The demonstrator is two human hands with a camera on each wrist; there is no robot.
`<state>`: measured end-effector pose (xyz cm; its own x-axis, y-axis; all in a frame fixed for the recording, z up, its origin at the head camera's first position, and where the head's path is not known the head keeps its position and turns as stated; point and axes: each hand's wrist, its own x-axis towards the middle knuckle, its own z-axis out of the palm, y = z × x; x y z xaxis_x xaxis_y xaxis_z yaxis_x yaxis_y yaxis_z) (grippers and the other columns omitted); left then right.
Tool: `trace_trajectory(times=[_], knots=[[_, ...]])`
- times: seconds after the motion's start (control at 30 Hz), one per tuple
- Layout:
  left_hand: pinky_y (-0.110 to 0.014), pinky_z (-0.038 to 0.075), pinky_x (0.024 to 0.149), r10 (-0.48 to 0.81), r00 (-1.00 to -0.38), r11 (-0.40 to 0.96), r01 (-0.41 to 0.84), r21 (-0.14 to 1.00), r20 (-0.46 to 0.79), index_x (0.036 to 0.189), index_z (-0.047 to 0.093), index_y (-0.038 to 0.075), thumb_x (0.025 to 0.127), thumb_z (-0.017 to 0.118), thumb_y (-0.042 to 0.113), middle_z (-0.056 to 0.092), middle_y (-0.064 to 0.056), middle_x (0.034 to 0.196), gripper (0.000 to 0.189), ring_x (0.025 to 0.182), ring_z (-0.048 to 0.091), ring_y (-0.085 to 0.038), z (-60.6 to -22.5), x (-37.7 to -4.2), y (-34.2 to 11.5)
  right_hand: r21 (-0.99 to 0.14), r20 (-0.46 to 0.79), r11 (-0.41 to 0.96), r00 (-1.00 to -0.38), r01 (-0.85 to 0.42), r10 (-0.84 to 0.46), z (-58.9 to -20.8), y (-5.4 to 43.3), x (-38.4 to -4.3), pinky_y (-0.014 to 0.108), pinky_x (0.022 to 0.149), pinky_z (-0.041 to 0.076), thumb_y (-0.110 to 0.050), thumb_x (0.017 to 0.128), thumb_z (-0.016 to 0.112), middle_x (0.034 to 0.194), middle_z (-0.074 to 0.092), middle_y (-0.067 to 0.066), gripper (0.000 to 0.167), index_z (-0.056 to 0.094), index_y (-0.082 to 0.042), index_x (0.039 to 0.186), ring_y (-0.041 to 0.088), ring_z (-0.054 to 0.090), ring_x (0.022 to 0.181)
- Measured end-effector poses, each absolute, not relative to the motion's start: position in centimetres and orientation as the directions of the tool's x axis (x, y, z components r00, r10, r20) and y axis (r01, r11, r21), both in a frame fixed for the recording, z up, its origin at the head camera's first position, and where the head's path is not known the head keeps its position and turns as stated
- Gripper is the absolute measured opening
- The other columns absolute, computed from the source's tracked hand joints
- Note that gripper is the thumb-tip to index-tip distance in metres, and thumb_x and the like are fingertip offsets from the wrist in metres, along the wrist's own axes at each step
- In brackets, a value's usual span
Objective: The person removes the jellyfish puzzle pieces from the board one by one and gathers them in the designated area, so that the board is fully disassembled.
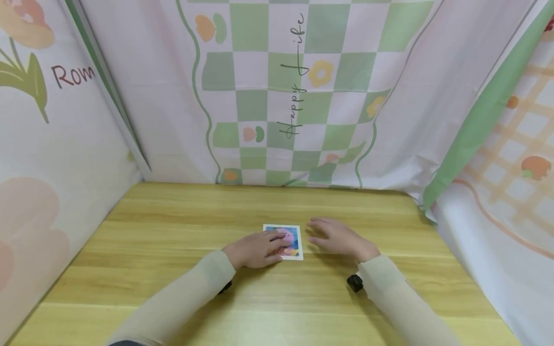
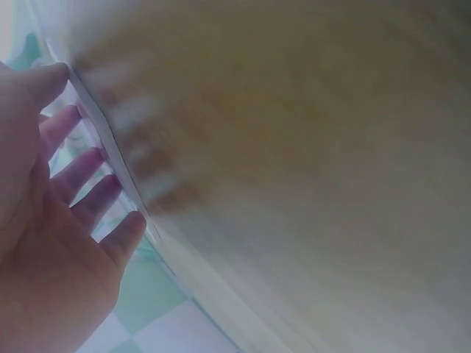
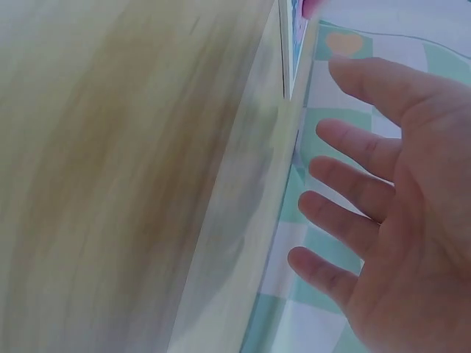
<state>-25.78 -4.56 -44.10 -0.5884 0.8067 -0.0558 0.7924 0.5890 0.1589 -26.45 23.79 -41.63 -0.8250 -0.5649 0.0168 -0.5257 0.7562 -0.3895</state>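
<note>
A small square picture board (image 1: 296, 240) with a white border lies on the wooden table, showing a pink cartoon figure on blue. My left hand (image 1: 256, 250) rests over its left part with the fingers spread, covering some of the picture. In the left wrist view, the fingertips of the left hand (image 2: 66, 220) are at the board's thin face, seen almost edge-on. To the right of the board, my right hand (image 1: 339, 238) hovers with fingers loosely extended, holding nothing. The right wrist view shows a gap between that hand (image 3: 412, 191) and the board's corner (image 3: 288, 73).
The wooden table (image 1: 182, 211) runs back to a hanging cloth (image 1: 303, 105) with green and white checks. Printed cloths also hang at the left (image 1: 52, 158) and right (image 1: 510, 158) sides. A black wrist device (image 1: 355, 283) shows below the right sleeve.
</note>
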Motion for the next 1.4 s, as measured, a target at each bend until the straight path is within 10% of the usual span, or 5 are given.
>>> trace_trajectory(times=[1.4], knots=[[-0.044,0.031,0.116,0.822,-0.568,0.566,0.805,0.177,-0.043,0.154,0.041,0.013,0.107,0.049,0.036,0.036,-0.009,0.158,0.053,0.144,0.034,-0.028,-44.0,-26.0,-4.6,-0.489,-0.096,0.746,-0.823,-0.451,-0.561,-42.2,19.7,-30.4,0.041,0.085,0.048,-0.019,0.09,0.077,0.111,0.058,0.006,0.028,0.07,-0.008,0.115,0.024,0.053,0.099]])
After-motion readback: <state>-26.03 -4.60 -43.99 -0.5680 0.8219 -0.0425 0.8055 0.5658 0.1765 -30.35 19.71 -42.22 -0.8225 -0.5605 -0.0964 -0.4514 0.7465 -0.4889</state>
